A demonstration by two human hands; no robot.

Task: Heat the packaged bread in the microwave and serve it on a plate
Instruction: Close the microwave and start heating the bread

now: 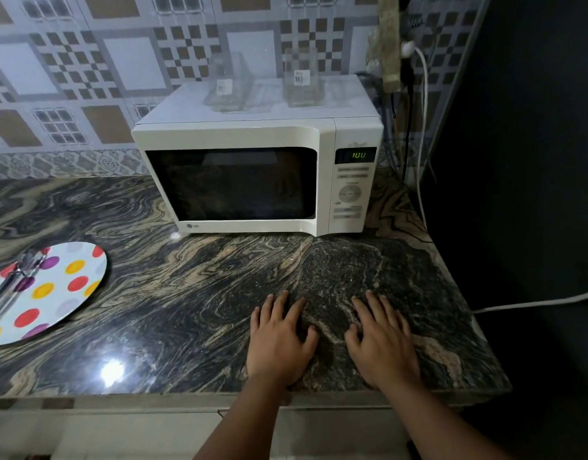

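2 hands flat on counter [186, 293], left hand [281, 343], right hand [383, 343], 1 microwave [252, 180] shut, 1 plate [53, 293]

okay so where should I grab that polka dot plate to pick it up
Take the polka dot plate by its bare right rim, coming in from the right: it lies flat on the counter, and tongs rest across its left part.

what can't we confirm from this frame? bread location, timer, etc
- Bread: not visible in the head view; the microwave door is shut and its window too dark to see inside.
- Display: green digits lit but too blurred to read.
- Button labels below it: too small.
- Utensil on the dotted plate: metal, blurred, cut by the left edge.
- Left hand and right hand lie flat on the counter, holding nothing.
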